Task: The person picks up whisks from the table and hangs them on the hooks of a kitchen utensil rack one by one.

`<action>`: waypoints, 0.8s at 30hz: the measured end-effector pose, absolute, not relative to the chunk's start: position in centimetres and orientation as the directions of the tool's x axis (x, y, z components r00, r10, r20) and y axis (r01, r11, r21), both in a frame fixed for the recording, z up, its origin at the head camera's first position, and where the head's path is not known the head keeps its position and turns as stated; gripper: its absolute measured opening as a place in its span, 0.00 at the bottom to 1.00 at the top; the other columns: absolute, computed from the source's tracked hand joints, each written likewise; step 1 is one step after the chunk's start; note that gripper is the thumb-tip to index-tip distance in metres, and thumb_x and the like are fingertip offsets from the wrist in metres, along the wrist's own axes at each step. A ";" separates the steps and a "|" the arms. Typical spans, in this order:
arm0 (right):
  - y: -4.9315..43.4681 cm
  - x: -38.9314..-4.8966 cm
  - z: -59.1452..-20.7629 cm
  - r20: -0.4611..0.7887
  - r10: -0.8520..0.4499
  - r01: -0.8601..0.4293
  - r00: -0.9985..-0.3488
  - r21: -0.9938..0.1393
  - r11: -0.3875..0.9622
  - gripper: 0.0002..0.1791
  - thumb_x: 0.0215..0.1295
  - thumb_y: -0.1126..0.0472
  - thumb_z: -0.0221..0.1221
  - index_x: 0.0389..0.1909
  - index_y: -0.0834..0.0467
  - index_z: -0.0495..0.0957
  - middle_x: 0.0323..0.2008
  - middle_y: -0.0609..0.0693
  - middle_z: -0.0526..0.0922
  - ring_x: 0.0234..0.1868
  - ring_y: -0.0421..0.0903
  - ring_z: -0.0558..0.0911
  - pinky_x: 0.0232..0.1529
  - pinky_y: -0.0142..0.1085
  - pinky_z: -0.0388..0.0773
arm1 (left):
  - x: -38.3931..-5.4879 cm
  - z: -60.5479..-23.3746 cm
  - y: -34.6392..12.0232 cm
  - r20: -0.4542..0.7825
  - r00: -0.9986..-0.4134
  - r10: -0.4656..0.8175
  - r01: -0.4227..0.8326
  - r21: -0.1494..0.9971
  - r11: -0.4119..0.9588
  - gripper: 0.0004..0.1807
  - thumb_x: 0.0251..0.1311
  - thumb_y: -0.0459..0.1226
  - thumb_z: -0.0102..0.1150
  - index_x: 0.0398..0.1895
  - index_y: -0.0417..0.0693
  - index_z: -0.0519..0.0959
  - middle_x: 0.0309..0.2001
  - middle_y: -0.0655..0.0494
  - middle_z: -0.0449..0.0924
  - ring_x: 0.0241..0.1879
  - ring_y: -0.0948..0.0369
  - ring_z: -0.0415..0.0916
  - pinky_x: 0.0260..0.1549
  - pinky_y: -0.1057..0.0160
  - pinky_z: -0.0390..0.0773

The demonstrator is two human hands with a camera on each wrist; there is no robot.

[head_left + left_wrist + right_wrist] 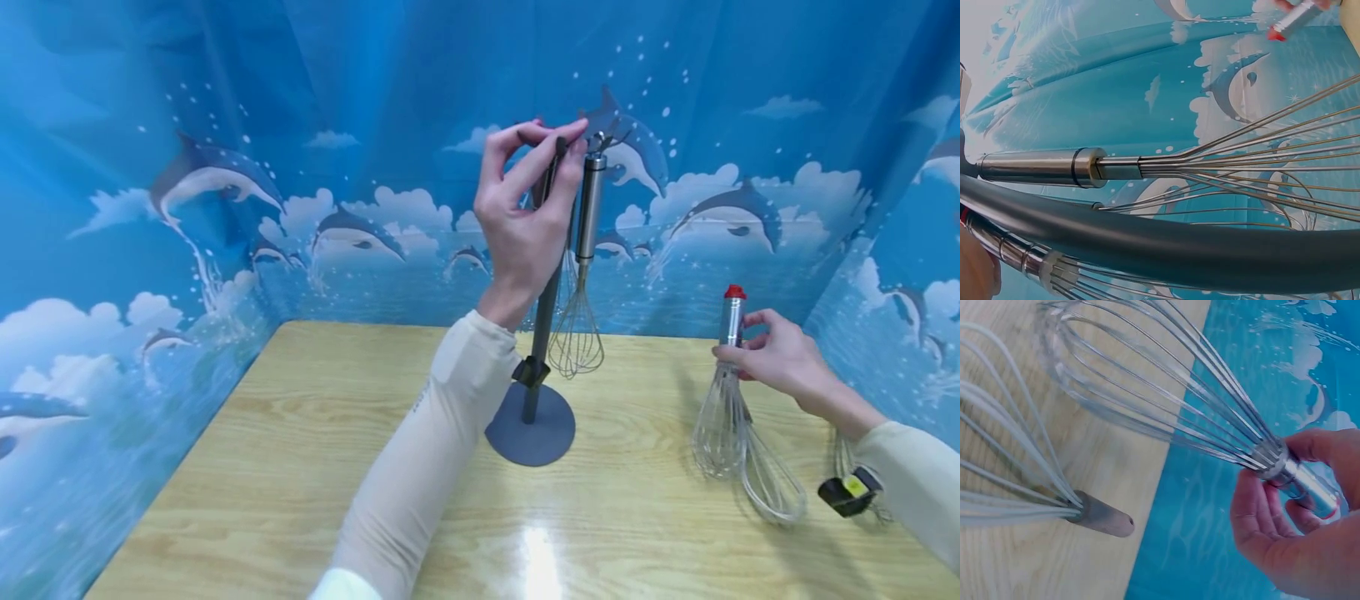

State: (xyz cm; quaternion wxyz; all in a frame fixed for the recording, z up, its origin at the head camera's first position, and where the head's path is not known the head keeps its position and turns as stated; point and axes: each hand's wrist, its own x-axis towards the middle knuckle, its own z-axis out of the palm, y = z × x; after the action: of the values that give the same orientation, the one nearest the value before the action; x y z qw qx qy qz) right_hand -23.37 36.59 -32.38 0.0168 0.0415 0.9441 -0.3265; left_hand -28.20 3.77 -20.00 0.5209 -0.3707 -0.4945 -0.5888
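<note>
At the top of a dark whisk stand, my left hand pinches the stand's upper end between thumb and fingers. A steel-handled whisk hangs just right of those fingers. In the left wrist view, another whisk with a shiny handle is beside the edge of the left hand, below the pole. Over to the right, my right hand grips a red-tipped whisk low on its silver handle. Its wire head points down toward the table.
A pale-wired whisk lies on the wooden table beneath the right hand; the right wrist view shows its brownish handle. More whisk wires show behind the right wrist camera. A blue dolphin-print curtain hangs behind.
</note>
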 end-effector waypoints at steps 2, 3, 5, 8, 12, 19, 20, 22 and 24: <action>36.6 -23.1 -32.1 -0.002 0.094 0.077 -0.996 -0.599 0.797 0.46 0.72 0.43 0.58 0.72 0.73 0.52 0.51 0.72 0.77 0.29 0.44 0.87 0.30 0.42 0.85 | -28.2 -20.0 3.8 0.952 -0.182 -0.245 0.980 0.196 0.036 0.11 0.63 0.26 0.64 0.47 0.27 0.85 0.48 0.33 0.74 0.55 0.47 0.73 0.57 0.65 0.80; 36.5 -22.9 -32.0 0.024 0.106 0.071 -0.994 -0.598 0.798 0.45 0.72 0.42 0.57 0.72 0.72 0.53 0.52 0.72 0.77 0.28 0.42 0.86 0.29 0.41 0.84 | -28.2 -20.0 3.8 0.953 -0.181 -0.245 0.980 0.196 0.037 0.11 0.63 0.26 0.64 0.47 0.27 0.85 0.48 0.33 0.74 0.55 0.47 0.73 0.57 0.65 0.80; 36.4 -22.6 -31.8 0.067 0.122 0.058 -0.990 -0.602 0.797 0.46 0.72 0.40 0.56 0.73 0.70 0.54 0.54 0.72 0.76 0.27 0.35 0.83 0.28 0.38 0.83 | -28.2 -20.0 3.8 0.953 -0.180 -0.245 0.981 0.193 0.033 0.11 0.63 0.26 0.64 0.47 0.27 0.85 0.48 0.33 0.74 0.56 0.47 0.73 0.57 0.65 0.81; 36.0 -22.1 -31.5 0.135 0.134 0.025 -0.982 -0.605 0.796 0.46 0.72 0.38 0.55 0.75 0.67 0.56 0.57 0.71 0.76 0.28 0.23 0.78 0.26 0.35 0.81 | -28.2 -20.0 3.8 0.953 -0.177 -0.245 0.982 0.188 0.023 0.11 0.63 0.25 0.64 0.47 0.26 0.84 0.48 0.32 0.74 0.56 0.46 0.73 0.55 0.65 0.83; 35.2 -21.5 -30.9 0.263 0.128 -0.054 -0.956 -0.588 0.807 0.42 0.73 0.39 0.56 0.77 0.62 0.59 0.56 0.70 0.80 0.30 0.14 0.71 0.26 0.25 0.76 | -28.2 -20.1 3.9 0.953 -0.177 -0.247 0.983 0.185 0.012 0.12 0.63 0.25 0.64 0.47 0.25 0.84 0.49 0.31 0.73 0.55 0.45 0.75 0.54 0.63 0.85; 33.0 -20.6 -29.3 0.453 0.129 -0.207 -0.882 -0.619 0.757 0.35 0.72 0.48 0.61 0.74 0.59 0.67 0.38 0.22 0.78 0.34 0.12 0.74 0.35 0.09 0.71 | -28.2 -20.2 4.0 0.953 -0.167 -0.252 0.984 0.176 0.015 0.11 0.63 0.25 0.64 0.47 0.24 0.84 0.49 0.31 0.73 0.53 0.44 0.76 0.51 0.64 0.86; 32.7 -20.4 -29.0 0.472 0.123 -0.234 -0.873 -0.627 0.743 0.33 0.72 0.49 0.61 0.73 0.59 0.68 0.37 0.17 0.73 0.36 0.13 0.75 0.37 0.09 0.72 | -28.2 -20.2 3.9 0.954 -0.160 -0.252 0.985 0.171 0.022 0.11 0.63 0.25 0.64 0.47 0.24 0.84 0.48 0.31 0.73 0.52 0.44 0.76 0.51 0.64 0.86; 31.8 -20.2 -28.4 0.510 0.120 -0.277 -0.852 -0.633 0.723 0.31 0.72 0.52 0.62 0.72 0.58 0.69 0.37 0.16 0.74 0.38 0.14 0.76 0.40 0.08 0.72 | -28.2 -20.2 3.9 0.957 -0.147 -0.249 0.985 0.164 0.050 0.11 0.63 0.25 0.64 0.47 0.25 0.84 0.48 0.32 0.73 0.52 0.44 0.75 0.51 0.65 0.85; 30.9 -20.1 -27.8 0.544 0.124 -0.310 -0.830 -0.634 0.708 0.29 0.72 0.54 0.62 0.71 0.56 0.71 0.39 0.18 0.76 0.39 0.16 0.78 0.42 0.08 0.72 | -28.2 -20.2 3.9 0.960 -0.134 -0.245 0.984 0.159 0.086 0.11 0.63 0.26 0.65 0.47 0.26 0.85 0.48 0.33 0.74 0.52 0.45 0.75 0.51 0.66 0.84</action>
State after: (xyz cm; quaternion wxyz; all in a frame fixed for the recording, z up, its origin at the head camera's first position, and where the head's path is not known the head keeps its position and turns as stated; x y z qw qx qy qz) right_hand -20.08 30.94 -27.79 -0.2867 -0.0531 0.8786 -0.3783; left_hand -28.21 3.88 -20.21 0.5436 -0.3712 -0.4974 -0.5651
